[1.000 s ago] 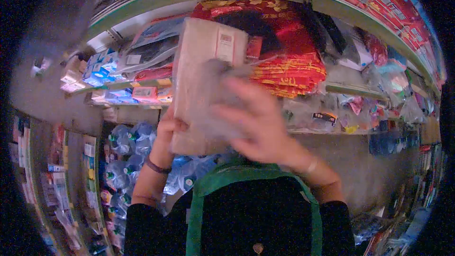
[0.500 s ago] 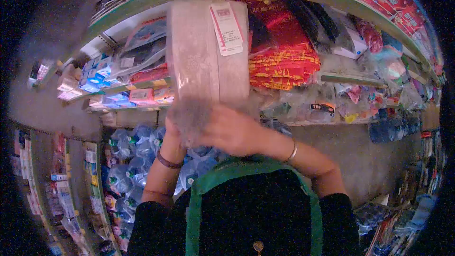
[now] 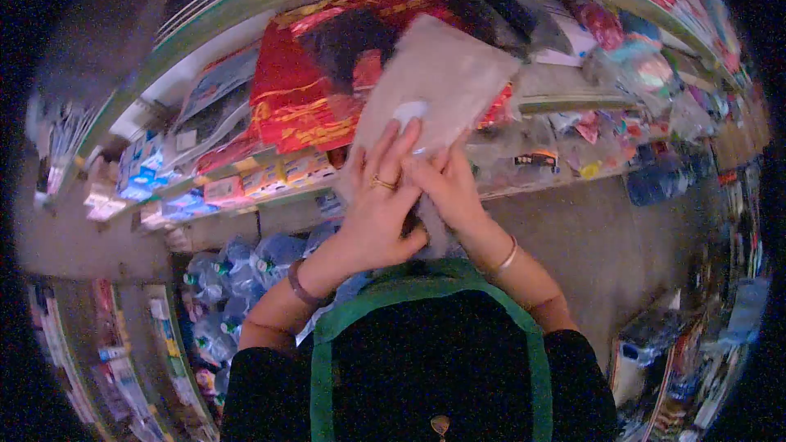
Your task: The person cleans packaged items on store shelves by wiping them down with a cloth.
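A flat beige package in clear plastic [image 3: 446, 65] is tilted in front of the shelf, its upper end leaning right. My left hand [image 3: 381, 205], with rings on a finger, lies over its lower part with the fingers stretched up and the thumb apart. Under those fingertips is a small white patch [image 3: 412, 110], too blurred to read. My right hand [image 3: 450, 188] grips the package's lower right edge, its fingers partly hidden. Between the wrists hangs some greyish material [image 3: 435, 233] that I cannot make out.
Behind the package, red and gold bags [image 3: 299, 106] lie on a shelf. Small boxes [image 3: 143, 168] stand at its left, plastic-wrapped goods [image 3: 647, 74] at its right. Large clear water bottles [image 3: 237, 278] stand below left. More shelving [image 3: 115, 344] runs along the lower left.
The package has turned from upright to leaning right, and its tagged face no longer shows. My left hand has moved onto its front; my right hand has shifted to its right edge.
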`<state>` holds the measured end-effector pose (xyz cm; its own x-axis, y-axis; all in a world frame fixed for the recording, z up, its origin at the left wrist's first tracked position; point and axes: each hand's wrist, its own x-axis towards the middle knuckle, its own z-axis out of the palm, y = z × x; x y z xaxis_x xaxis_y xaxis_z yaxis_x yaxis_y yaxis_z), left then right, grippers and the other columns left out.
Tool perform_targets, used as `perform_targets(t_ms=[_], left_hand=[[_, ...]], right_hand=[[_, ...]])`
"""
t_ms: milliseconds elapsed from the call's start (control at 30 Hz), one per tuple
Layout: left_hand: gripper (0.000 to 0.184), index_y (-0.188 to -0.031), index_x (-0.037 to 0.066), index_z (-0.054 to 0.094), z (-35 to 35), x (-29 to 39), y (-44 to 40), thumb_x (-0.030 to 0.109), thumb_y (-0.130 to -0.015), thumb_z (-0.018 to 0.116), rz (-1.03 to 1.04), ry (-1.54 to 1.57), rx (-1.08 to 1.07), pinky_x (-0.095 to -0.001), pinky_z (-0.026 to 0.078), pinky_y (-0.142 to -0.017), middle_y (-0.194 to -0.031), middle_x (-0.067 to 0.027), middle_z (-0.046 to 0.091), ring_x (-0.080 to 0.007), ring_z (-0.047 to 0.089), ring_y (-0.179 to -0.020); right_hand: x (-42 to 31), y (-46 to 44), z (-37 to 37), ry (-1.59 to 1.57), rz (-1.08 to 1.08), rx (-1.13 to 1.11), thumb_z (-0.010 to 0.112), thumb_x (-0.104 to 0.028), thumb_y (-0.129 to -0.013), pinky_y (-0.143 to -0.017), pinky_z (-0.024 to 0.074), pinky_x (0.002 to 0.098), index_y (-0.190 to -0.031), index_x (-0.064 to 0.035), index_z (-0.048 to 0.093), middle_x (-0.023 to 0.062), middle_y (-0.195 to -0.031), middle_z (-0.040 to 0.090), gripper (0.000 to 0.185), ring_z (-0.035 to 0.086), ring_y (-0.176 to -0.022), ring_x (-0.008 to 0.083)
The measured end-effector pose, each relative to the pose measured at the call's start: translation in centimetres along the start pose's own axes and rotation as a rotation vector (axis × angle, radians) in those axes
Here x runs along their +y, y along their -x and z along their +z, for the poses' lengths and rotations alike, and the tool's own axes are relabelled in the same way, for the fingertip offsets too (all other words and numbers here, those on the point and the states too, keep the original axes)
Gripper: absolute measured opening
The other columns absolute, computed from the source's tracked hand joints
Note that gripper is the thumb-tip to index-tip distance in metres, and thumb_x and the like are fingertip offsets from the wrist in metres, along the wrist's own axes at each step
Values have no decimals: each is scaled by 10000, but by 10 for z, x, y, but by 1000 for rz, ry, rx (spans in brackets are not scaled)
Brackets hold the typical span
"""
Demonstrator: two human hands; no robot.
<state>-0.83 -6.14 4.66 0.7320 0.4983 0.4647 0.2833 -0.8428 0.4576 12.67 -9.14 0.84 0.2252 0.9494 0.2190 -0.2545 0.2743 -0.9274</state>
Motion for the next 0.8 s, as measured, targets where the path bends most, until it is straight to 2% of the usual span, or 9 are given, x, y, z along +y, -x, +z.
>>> perform_targets(t_ms=[133,167,267,400,533,600,667,700,800], left_hand=[[370,-955,119,604,-2,-13,-5,99,-586,629,128,-13,-33,-431,239,-962,-1299,-144,336,-344,270,-1217],[331,-910,131,632,2,-17,-5,108,-580,658,141,35,20,-429,249,-962,-1291,-149,347,-344,295,-1204],[336,-932,130,633,5,-22,-6,93,-598,651,150,122,156,-423,275,-956,-1279,-149,364,-335,323,-1191],[277,-927,92,632,0,-25,-12,65,-652,617,-96,268,219,-383,303,-950,-1231,-134,416,-285,360,-1169],[454,-1116,85,515,9,-22,-12,82,-672,613,-84,190,232,-372,318,-935,-1212,-128,428,-284,395,-1132],[564,-1189,39,412,7,-20,-20,97,-676,640,-185,440,342,-350,366,-894,-1205,-112,433,-243,445,-1080],[602,-1193,16,391,9,-34,-16,114,-666,664,-404,850,294,-339,390,-868,-1192,-102,443,-220,469,-1047],[622,-1192,-1,378,5,-38,-15,80,-648,670,-463,1037,99,-322,414,-836,-1154,-99,469,-194,493,-1005],[645,-1198,-1,374,1,-27,-8,27,-616,652,-669,1163,-101,-320,413,-838,-1094,-109,507,-202,505,-983]], right_hand=[[-2,5,-17,-83,62,-70,628,-128,-737,-873,392,305,-1146,-18,415,78,-1074,523,474,504,-979,174],[-3,5,-19,-2,-44,-57,646,-146,-723,-863,396,302,-1127,-19,444,66,-1053,539,469,511,-966,173],[-9,1,-38,165,-10,-84,660,-169,-712,-860,397,301,-1115,-23,474,61,-1052,548,467,506,-977,167],[-20,0,-47,-123,98,15,637,-123,-723,-860,399,298,-1138,-26,477,61,-1058,555,455,506,-975,155],[-13,-12,-67,-335,129,64,610,-115,-730,-796,445,301,-1113,-30,500,63,-1000,583,407,557,-899,171],[-18,-8,-76,-352,132,100,612,-131,-715,-772,456,309,-1085,-40,520,62,-969,595,392,570,-875,181],[-17,-3,-83,-408,140,132,618,-136,-704,-776,453,307,-1080,-44,524,64,-965,596,398,569,-878,183],[-14,-3,-86,-383,150,130,613,-137,-714,-777,452,307,-1084,-43,520,67,-963,596,393,569,-877,183],[-8,-5,-88,-260,178,158,594,-139,-746,-785,446,303,-1097,-39,506,77,-966,594,376,570,-873,186]])
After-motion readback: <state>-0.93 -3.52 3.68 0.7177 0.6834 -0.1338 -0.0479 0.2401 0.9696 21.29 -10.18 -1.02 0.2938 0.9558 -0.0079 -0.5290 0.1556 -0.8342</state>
